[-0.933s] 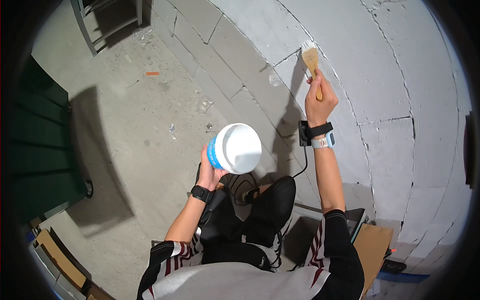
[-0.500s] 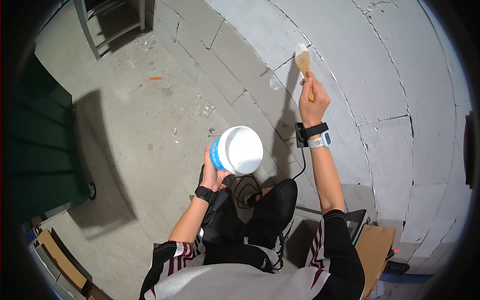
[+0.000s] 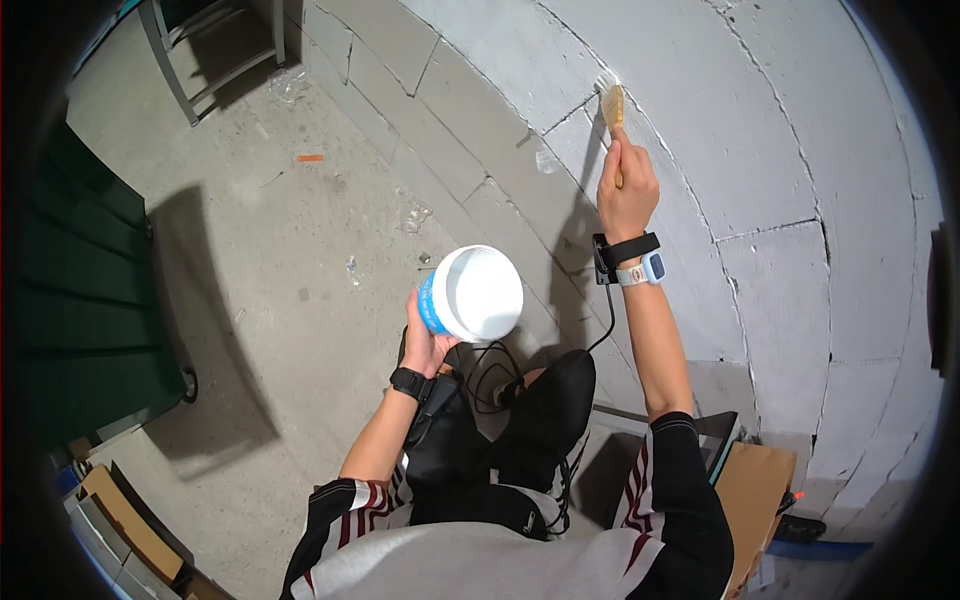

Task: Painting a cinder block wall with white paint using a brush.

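Observation:
My right hand [image 3: 628, 190] is closed round the wooden handle of a paintbrush [image 3: 613, 106]. Its bristles touch the block wall [image 3: 770, 170] at a joint between blocks, where a white coat meets the bare grey part. In front of my lap, my left hand [image 3: 425, 342] grips a white paint tub [image 3: 483, 293] with a blue label by its side. The tub tilts toward the wall, and white paint shows inside it. A black strap and a pale watch [image 3: 652, 268] sit on my right wrist.
A large green wheeled bin [image 3: 90, 290] stands at the left. At the far left is a grey metal frame [image 3: 231, 88]. Cardboard [image 3: 757, 500] lies by my right elbow, more at lower left. A black cable [image 3: 611, 325] hangs from my right wrist. Plastic scraps litter the concrete floor [image 3: 330, 240].
The brush has moved slightly up along the wall and turned more upright, its bristles now bent against the surface. The tub has shifted a little upward and left in my left hand.

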Demonstrator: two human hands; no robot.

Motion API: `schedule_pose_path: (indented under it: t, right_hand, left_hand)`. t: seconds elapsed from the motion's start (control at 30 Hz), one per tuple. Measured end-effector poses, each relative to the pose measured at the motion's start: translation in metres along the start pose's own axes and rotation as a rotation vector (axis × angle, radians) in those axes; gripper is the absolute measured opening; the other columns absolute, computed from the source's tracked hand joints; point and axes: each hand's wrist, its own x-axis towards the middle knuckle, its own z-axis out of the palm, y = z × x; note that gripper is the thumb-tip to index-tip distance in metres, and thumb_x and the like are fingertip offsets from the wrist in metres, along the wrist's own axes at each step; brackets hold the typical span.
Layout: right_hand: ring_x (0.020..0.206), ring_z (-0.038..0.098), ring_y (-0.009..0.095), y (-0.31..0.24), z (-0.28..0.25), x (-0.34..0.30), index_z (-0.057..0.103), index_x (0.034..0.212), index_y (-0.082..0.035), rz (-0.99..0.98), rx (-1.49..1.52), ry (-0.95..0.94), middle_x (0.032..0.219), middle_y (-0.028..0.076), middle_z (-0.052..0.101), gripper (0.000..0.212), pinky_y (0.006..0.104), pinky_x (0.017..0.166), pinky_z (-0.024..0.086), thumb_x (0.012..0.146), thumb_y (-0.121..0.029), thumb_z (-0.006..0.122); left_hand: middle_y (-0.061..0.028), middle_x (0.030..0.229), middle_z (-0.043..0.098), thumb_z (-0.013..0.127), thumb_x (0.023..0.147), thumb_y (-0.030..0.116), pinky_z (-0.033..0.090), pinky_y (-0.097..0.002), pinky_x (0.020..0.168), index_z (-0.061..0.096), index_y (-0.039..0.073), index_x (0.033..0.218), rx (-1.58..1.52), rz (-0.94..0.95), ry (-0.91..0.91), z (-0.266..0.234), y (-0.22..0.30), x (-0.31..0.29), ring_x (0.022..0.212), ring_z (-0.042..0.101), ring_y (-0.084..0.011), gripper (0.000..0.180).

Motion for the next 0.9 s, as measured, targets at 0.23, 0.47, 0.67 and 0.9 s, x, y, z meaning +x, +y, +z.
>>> schedule_pose_path:
  t: [0.23,0.47,0.67,0.9]
  right_hand:
    - [0.065,0.062,0.031,0.012,0.011,-0.027,0.071,0.111,-0.011,0.094,-0.086,-0.174,0.076,0.011,0.062,0.022,0.0407,0.057,0.048,0.096,-0.016,0.056]
    - [0.066,0.062,0.030,0.005,0.003,-0.011,0.070,0.110,-0.010,0.091,-0.032,-0.041,0.078,0.010,0.062,0.022,0.0400,0.058,0.048,0.097,-0.017,0.054]
    - [0.067,0.063,0.032,0.018,0.022,-0.030,0.071,0.111,-0.010,0.154,0.023,-0.250,0.078,0.012,0.063,0.024,0.0403,0.060,0.049,0.097,-0.020,0.054]
    - [0.066,0.062,0.028,0.010,0.003,-0.013,0.068,0.118,-0.010,0.095,-0.041,-0.104,0.080,0.009,0.061,0.026,0.0398,0.057,0.048,0.096,-0.018,0.057]
  left_hand:
    - [-0.0194,0.143,0.046,0.022,0.096,0.067,0.051,-0.0504,0.099,0.034,0.007,0.148,-0.019,-0.009,-0.006,0.002,-0.003,0.002,0.126,0.053,-0.0353,0.079]
    - [-0.0198,0.144,0.045,0.023,0.096,0.067,0.050,-0.0512,0.099,0.032,0.007,0.148,-0.027,-0.005,0.002,0.002,0.000,-0.003,0.127,0.052,-0.0363,0.080]
    - [-0.0192,0.143,0.047,0.024,0.098,0.064,0.051,-0.0509,0.098,0.032,0.006,0.147,-0.034,-0.001,-0.023,0.007,0.000,-0.004,0.125,0.053,-0.0353,0.077]
    - [-0.0176,0.143,0.047,0.023,0.098,0.065,0.052,-0.0477,0.098,0.032,0.008,0.148,-0.038,0.001,0.005,0.005,0.002,-0.005,0.127,0.053,-0.0329,0.077]
